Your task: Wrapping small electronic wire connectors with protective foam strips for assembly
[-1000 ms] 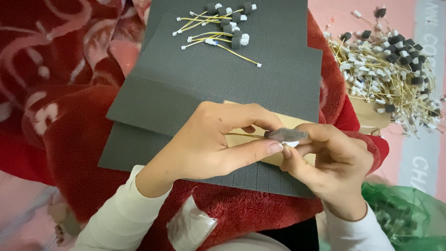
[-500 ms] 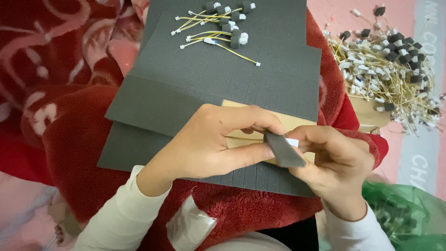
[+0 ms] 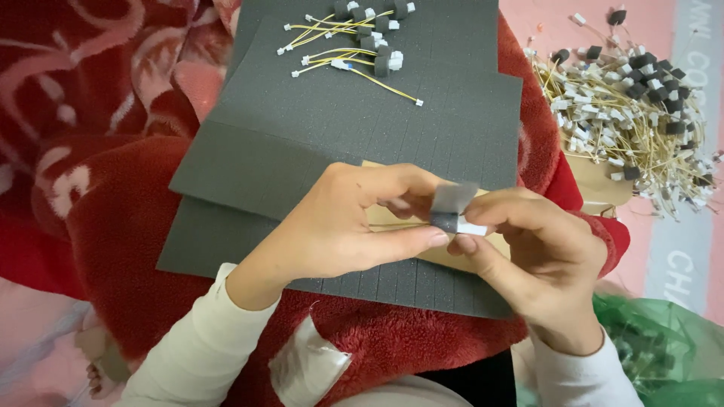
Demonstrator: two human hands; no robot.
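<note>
Two hands meet at the middle of the head view, over stacked dark grey foam sheets (image 3: pixel 302 158) that lie on a red fleece blanket (image 3: pixel 113 226). The left hand (image 3: pixel 339 226) comes in from 7 o'clock, its fingers curled and its thumb stretched toward 3 o'clock, pressing on a small grey foam piece (image 3: pixel 450 207). The right hand (image 3: pixel 528 256) comes in from 5 o'clock and pinches the same piece from the other side with thumb and forefinger, so both hands are closed on it. The foam piece stands with its long axis roughly 12 to 6 o'clock, its paler flap pointing up and slightly to 1 o'clock. A small white connector (image 3: pixel 471 227) sticks out at its lower end toward 3 o'clock, and a thin yellow wire (image 3: pixel 392 224) runs from it toward 9 o'clock under the left fingers, over a tan card (image 3: pixel 452 256).

At 12 o'clock, a few finished wires (image 3: pixel 354 45) with foam pieces lie on the foam sheets. At 2 o'clock sits a large heap of wires (image 3: pixel 626 113). A green bag (image 3: pixel 664 354) shows at 4 o'clock.
</note>
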